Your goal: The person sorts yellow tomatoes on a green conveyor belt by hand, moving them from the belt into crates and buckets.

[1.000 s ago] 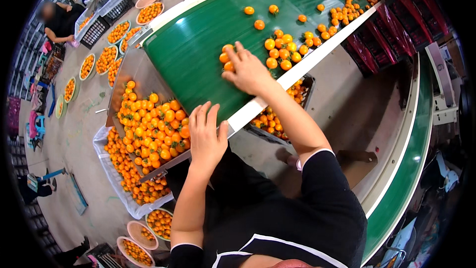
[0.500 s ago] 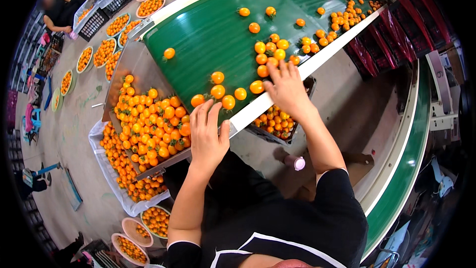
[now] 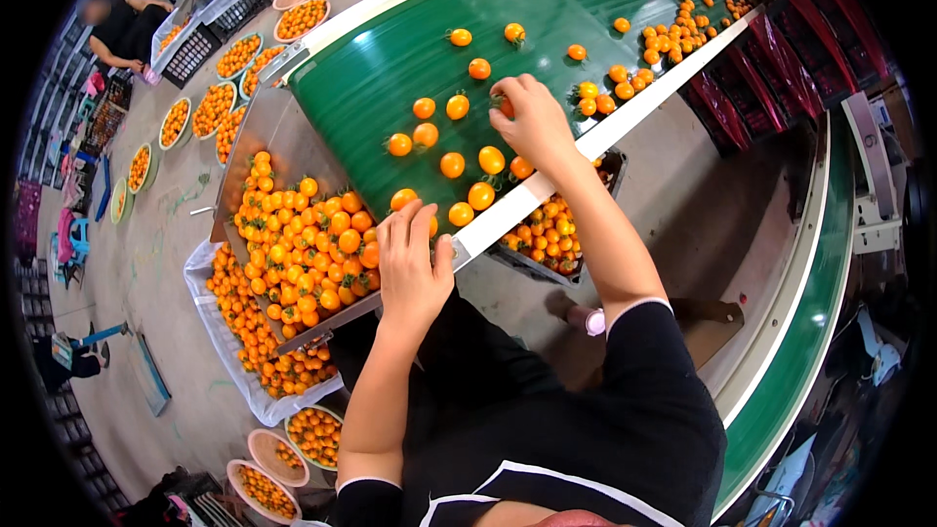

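Left of the green belt (image 3: 390, 68), a white-lined crate (image 3: 230, 367) of orange tomatoes (image 3: 285, 377) stands below a metal chute (image 3: 293, 132), which adjoins the belt's left end and is heaped with the same fruit. At the belt's near left corner, the left hand (image 3: 415, 259) is open, fingers slightly bent; whether it touches the nearest tomato (image 3: 404, 199) cannot be determined. Further right, over the belt among loose tomatoes (image 3: 457, 106), the right hand (image 3: 533, 127) has its fingertips closed on a reddish-orange tomato (image 3: 506, 107), beyond the belt's near edge.
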A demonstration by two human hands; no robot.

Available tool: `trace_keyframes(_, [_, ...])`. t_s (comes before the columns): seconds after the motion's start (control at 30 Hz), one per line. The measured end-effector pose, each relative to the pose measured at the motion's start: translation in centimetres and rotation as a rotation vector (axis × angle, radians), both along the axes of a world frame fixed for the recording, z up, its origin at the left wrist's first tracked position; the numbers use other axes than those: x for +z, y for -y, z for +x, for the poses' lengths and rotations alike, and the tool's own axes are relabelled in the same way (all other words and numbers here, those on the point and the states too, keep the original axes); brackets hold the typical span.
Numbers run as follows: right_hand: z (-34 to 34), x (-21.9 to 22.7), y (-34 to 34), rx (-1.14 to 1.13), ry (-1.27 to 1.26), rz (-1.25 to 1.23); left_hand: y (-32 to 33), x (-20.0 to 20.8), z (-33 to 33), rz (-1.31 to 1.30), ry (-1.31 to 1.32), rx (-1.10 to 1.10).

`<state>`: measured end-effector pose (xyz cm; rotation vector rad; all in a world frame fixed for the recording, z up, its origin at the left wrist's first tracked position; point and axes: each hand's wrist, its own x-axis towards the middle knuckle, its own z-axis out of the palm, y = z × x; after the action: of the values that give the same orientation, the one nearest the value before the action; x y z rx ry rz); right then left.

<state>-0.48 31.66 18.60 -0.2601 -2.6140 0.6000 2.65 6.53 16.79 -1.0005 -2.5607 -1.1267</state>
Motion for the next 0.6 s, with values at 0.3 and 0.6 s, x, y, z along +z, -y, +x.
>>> trace_keyframes(0.3, [16.0,-10.0,-3.4,-0.494,-0.292,-0.618,-0.6,0.9,0.6,-0.027,-0.029,-0.096])
trace_keyframes(0.6, [8.9,-1.1,-3.4,-0.201,-0.182,0.030,-0.4,0.4,0.6,-0.124,-0.044,-0.037])
